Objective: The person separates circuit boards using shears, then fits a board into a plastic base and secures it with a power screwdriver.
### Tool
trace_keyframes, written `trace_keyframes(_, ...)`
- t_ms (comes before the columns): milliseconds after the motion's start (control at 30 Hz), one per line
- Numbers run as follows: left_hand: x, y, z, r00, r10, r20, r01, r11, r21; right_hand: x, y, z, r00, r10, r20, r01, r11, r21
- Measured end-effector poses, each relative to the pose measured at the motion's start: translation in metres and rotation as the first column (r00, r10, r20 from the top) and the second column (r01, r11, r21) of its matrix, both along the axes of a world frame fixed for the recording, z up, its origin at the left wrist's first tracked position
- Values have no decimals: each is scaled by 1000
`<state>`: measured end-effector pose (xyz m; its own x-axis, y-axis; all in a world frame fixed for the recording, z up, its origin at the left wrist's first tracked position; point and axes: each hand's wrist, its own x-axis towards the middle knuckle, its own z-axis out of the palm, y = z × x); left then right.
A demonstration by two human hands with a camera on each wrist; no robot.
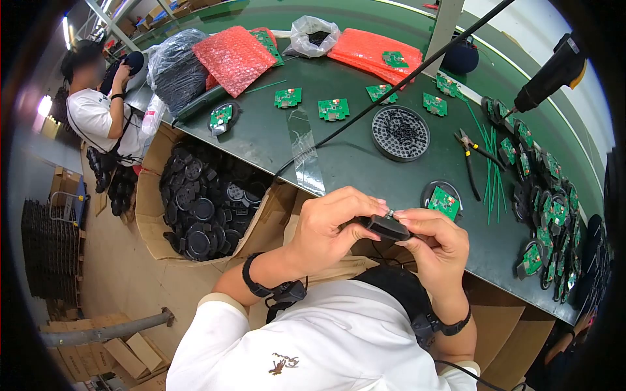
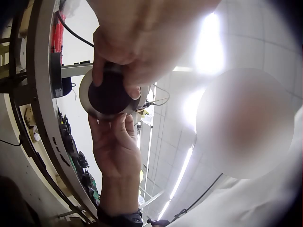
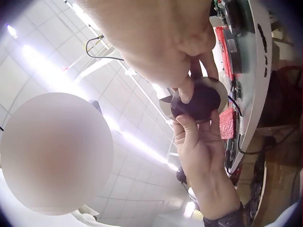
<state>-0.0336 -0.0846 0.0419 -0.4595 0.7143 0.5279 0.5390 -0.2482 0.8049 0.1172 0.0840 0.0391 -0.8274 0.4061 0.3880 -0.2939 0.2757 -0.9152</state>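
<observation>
Both hands pinch one round black part between them, held above the lap just off the table's front edge. The left hand grips its left side and the right hand its right side, thumbs below and fingers on top. A small metallic bit shows at its top between the fingertips. In the left wrist view the dark disc has a paler rim, with fingers at both edges. The right wrist view shows the same disc between the two hands. Just behind the right hand lies a black housing with a green board.
On the green table are a round tray of small black parts, pliers, green sticks, circuit boards and red bubble wrap. Several assembled pieces pile at right beneath a power driver. A carton of black housings stands left; another person sits beyond.
</observation>
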Motion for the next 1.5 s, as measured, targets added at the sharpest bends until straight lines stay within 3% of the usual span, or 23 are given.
trace_keyframes(200, -1, 0, 2, 1000, 15, 4, -15, 1000, -1, -5, -3, 5, 1000, 8, -13, -9, 999, -40)
trace_keyframes(300, -1, 2, 2, 1000, 9, -4, -9, 1000, 16, -5, 0, 5, 1000, 13, -21, -12, 1000, 28)
trace_keyframes(467, -1, 2, -2, 1000, -10, -29, 12, 999, 44, -5, 7, 8, 997, -3, -74, 26, 947, 321)
trace_keyframes(567, -2, 1, 1, 996, -63, 57, 62, 998, 19, -5, 5, 10, 995, -39, -92, 69, 935, 347)
trace_keyframes(600, -2, 0, 5, 1000, -24, -10, 24, 1000, 8, -7, 6, 11, 995, -39, -94, 69, 934, 350)
trace_keyframes(667, -2, -2, 7, 997, 11, -81, -11, 1000, 5, -10, 9, 13, 972, -32, -231, 151, 842, 518)
trace_keyframes(700, 2, -6, 6, 951, -85, 298, 101, 994, -39, -10, 10, 13, 972, -34, -232, 153, 840, 521)
trace_keyframes(733, 3, -9, 6, 758, -145, 636, 219, 975, -39, -11, 11, 12, 961, -23, -274, 187, 784, 592)
trace_keyframes(767, -1, -13, 5, 757, -146, 637, 219, 975, -37, -11, 12, 11, 949, -6, -314, 222, 721, 656)
trace_keyframes(833, -13, -17, 4, 287, -277, 917, 432, 892, 134, -10, 14, 17, 956, 36, -290, 191, 677, 711)
trace_keyframes(867, -4, -11, 31, 228, -211, 951, 353, 928, 122, -10, 14, 19, 961, 77, -264, 158, 629, 761)
trace_keyframes(900, -1, -7, 27, 226, -210, 951, 346, 930, 123, -10, 15, 18, 962, 84, -260, 151, 630, 762)
trace_keyframes(967, 4, 0, 14, 580, -185, 794, 257, 966, 37, -9, 15, 16, 965, 118, -235, 111, 627, 771)
trace_keyframes(1000, 7, 1, 11, 621, -154, 769, 220, 975, 18, -8, 15, 19, 964, 124, -234, 106, 627, 772)
trace_keyframes(1067, 7, 1, 13, 666, -145, 732, 211, 978, 2, -3, 15, 28, 984, 129, -120, -22, 763, 645)
trace_keyframes(1100, 8, 1, 14, 707, -138, 693, 207, 978, -17, 0, 14, 24, 985, 129, -118, -23, 763, 646)
trace_keyframes(1167, 13, 2, 17, 692, -136, 709, 219, 975, -28, 5, 11, 16, 981, -132, -143, 169, 940, 295)
trace_keyframes(1200, 15, 3, 18, 680, -133, 721, 233, 972, -40, 4, 5, 18, 975, -213, -61, 221, 957, 186)
trace_keyframes(1233, 17, 3, 16, 678, -135, 723, 236, 971, -40, 3, 1, 20, 975, -216, -58, 224, 957, 186)
trace_keyframes(1300, 18, 4, 12, 706, -119, 698, 221, 974, -57, 0, -1, 22, 961, -276, -7, 275, 961, -39)
trace_keyframes(1367, 19, 3, 12, 688, -134, 713, 223, 974, -32, 1, 6, 22, 963, -268, -4, 268, 963, 14)
trace_keyframes(1433, 19, 2, 14, 670, -146, 728, 219, 976, -7, 3, 8, 23, 983, -154, 105, 164, 982, -98)
trace_keyframes(1500, 17, 2, 18, 723, -113, 681, 223, 972, -76, 3, 8, 19, 983, -143, 116, 159, 977, -144)
